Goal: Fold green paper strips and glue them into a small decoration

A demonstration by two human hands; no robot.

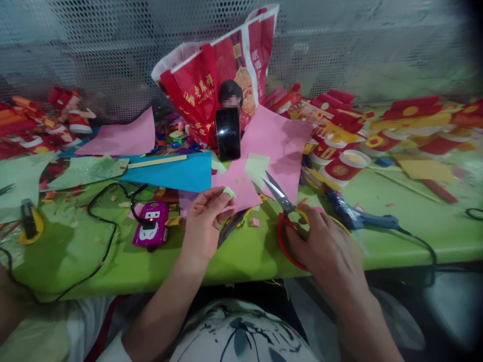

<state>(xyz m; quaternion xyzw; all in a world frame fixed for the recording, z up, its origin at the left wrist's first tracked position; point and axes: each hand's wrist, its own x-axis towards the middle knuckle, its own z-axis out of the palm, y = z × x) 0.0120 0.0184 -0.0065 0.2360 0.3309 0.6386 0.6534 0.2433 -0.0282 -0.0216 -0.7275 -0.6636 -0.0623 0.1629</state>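
From my end of the head camera, I have the left hand (206, 221) pinching a small pale green piece (229, 192) between thumb and fingertips, just above the green table, probably so its edge stays free for a blade. The right hand (330, 246) is curled around the handles of the scissors (282, 197), whose blades point away from the body and toward the left, near that piece but apart from it. A black phone (228, 134) stands propped against the red bag (202, 85), which I take to be its support. Counting, I get one green piece in the fingers, one pair of scissors in hand, one phone, one bag, one blue sheet (177, 173), one purple socket block (161, 230) with one plug in it, one glue gun (372, 219) and at least two pink sheets (281, 133). The red paper cups (339, 171) on the right blur together, so I cannot total them.
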